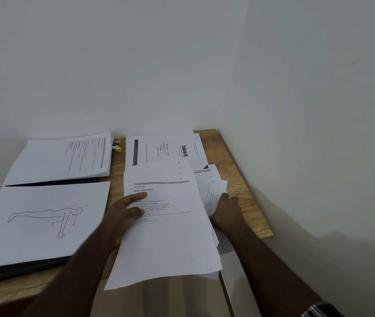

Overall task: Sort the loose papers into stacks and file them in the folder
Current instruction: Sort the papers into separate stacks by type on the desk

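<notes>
My left hand (124,216) grips the left edge of a printed sheet (168,236), thumb on top of its text; the sheet tilts off the desk's front edge. My right hand (226,211) rests on loose papers (214,191) fanned out under that sheet, with its fingers hidden beneath the paper. An open dark folder (22,268) lies at the left. On its near half is a sheet with a push-up drawing (44,218). A stack of text pages (67,156) lies on its far half. A "blinkit" sheet (166,148) lies at the back.
The wooden desk (246,191) sits in a corner, with white walls behind it and to its right. A small yellow object (117,146) lies between the far stack and the blinkit sheet. The desk's right edge runs close to my right hand.
</notes>
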